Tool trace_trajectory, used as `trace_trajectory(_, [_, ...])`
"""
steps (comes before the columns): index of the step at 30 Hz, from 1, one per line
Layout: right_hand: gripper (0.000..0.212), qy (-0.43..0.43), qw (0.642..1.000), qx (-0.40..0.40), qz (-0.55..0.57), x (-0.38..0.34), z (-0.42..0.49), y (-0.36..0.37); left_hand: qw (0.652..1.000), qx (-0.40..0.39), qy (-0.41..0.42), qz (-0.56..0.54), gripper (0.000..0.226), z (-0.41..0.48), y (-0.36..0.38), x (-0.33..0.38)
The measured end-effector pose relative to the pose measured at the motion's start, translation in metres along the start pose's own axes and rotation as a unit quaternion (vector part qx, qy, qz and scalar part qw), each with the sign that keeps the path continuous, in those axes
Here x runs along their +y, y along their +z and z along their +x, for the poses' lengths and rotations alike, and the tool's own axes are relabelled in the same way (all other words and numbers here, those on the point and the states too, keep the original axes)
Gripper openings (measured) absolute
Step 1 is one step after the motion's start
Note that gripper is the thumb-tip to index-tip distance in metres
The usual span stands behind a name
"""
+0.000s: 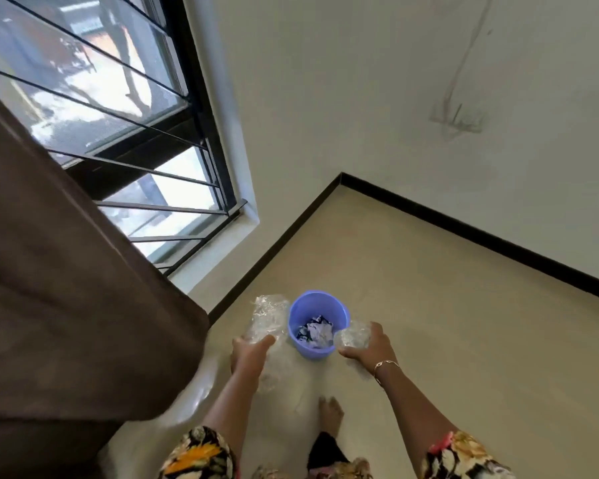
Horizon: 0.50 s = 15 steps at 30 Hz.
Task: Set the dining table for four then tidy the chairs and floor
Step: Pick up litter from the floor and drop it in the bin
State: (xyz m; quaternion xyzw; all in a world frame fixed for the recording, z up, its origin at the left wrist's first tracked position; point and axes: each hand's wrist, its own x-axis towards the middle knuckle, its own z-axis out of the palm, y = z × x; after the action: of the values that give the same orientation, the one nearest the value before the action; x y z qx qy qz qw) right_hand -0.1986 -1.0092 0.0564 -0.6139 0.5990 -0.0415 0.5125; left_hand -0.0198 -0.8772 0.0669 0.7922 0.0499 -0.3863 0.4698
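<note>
One blue bucket (312, 352) stands on the floor (446, 323), with two clear plastic pieces beside it. The left hand (251, 352) has its grip curled round the larger sheet (268, 314). The right hand (369, 344) has its grip closed round the crumpled wad (350, 335).

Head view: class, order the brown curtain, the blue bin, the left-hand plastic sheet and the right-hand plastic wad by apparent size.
1. brown curtain: largest, though nearest the camera.
2. blue bin and left-hand plastic sheet: these look alike. The sheet's clear edges are hard to trace, so they are left unranked.
3. right-hand plastic wad: smallest.
</note>
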Motion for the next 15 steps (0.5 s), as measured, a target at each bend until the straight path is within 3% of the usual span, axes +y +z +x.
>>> trace_trajectory(10, [0.084,0.086,0.994,-0.028,-0.059,-0.045,0.159,0.034,0.994,-0.001,-0.078,0.072,0.053,0.124,0.053,0.041])
trace_trajectory(15, [0.089,0.108,0.993,-0.011,-0.052,-0.044,0.208,0.051,0.985,-0.029,-0.109,0.130,0.066,0.178,0.080,0.036])
